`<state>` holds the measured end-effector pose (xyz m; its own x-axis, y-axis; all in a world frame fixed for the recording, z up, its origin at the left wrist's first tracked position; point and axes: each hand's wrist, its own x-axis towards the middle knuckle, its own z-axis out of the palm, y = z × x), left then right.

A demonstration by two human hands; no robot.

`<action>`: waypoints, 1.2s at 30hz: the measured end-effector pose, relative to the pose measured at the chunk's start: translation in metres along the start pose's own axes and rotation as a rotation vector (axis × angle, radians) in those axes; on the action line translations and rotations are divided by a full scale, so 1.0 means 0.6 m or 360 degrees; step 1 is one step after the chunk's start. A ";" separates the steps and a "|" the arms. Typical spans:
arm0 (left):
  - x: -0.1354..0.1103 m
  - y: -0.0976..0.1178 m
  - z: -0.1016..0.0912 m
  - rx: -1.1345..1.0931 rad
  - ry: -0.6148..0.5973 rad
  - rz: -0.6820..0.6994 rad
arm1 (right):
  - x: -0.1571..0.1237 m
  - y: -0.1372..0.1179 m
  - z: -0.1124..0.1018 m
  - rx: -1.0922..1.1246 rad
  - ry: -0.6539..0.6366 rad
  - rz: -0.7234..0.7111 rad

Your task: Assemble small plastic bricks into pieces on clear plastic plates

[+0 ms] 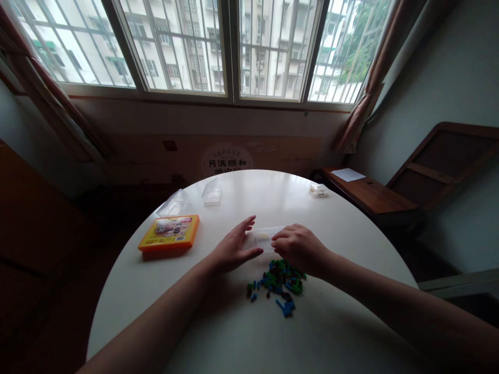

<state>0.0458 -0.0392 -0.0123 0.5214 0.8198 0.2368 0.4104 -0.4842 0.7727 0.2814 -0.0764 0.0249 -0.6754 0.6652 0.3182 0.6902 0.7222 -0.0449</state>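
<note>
A small clear plastic box (264, 244) lies on the white round table, with a pale yellowish patch showing in it. My left hand (234, 248) is open at the box's left end, thumb and fingers spread around that end. Over the right part of the box is my right hand (302, 246), its fingers curled and pressed together. Whatever those fingertips hold, if anything, is hidden. Just nearer to me than the box is a loose pile of green, blue and dark red toy building bricks (281, 276), with a few blue pieces apart from it.
On the table's left side an orange and yellow box (170, 232) stands before a clear plastic case (174, 203). Another open clear box (212, 193) is farther back. A small clear packet with whitish contents (318, 190) lies at the back right. Beyond is a wooden chair (370, 192) holding paper.
</note>
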 end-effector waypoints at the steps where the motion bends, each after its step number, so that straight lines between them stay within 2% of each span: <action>1: 0.000 -0.004 0.001 -0.0049 0.0024 -0.0021 | -0.003 0.002 0.000 -0.0016 0.0007 0.0016; 7: 0.004 -0.004 -0.001 -0.0125 0.0050 -0.0124 | -0.027 0.040 -0.001 -0.0141 0.0055 0.0165; 13: 0.004 -0.003 -0.004 -0.0077 0.0047 -0.0092 | -0.070 0.119 -0.003 -0.0323 0.0119 0.0418; 19: 0.003 -0.005 -0.002 0.0017 -0.0076 -0.0055 | -0.121 0.198 -0.009 -0.0513 0.0163 0.0632; 24: 0.005 -0.007 -0.002 0.0097 -0.0079 -0.0054 | -0.153 0.272 -0.006 -0.0608 0.0227 0.0778; 29: 0.004 -0.007 -0.003 0.0265 -0.0130 -0.0028 | -0.159 0.328 0.012 -0.0643 0.0346 0.0893; 36: 0.003 -0.005 -0.004 0.0355 -0.0116 0.0010 | -0.142 0.368 0.041 -0.0612 0.0481 0.0957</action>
<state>0.0436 -0.0353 -0.0126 0.5736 0.7964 0.1916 0.5582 -0.5512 0.6202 0.4851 0.0310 -0.0352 -0.0942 0.8018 0.5901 0.9947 0.1001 0.0228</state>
